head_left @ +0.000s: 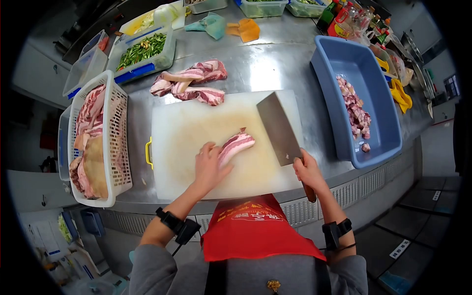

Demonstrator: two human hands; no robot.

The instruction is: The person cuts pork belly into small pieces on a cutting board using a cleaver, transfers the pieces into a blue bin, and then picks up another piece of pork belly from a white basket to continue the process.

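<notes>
A strip of pork belly (pixel 239 144) lies slantwise on the white cutting board (pixel 172 132). My left hand (pixel 209 164) grips its near end, fingers on one side and thumb on the other, hiding part of the meat. In my right hand (pixel 308 171) is a cleaver (pixel 278 129), held by its wooden handle. The broad blade is over the board's right side, apart from the meat. Just beyond the board's far edge, several more pork belly strips (pixel 191 81) lie on the steel table.
Left of the board stands a white basket (pixel 124 147) of large pork pieces. A blue tub (pixel 381 128) with diced pork (pixel 355 108) stands to the right. Farther back are a container of chopped green peppers (pixel 143 51), cloths (pixel 243 29) and bottles (pixel 339 22).
</notes>
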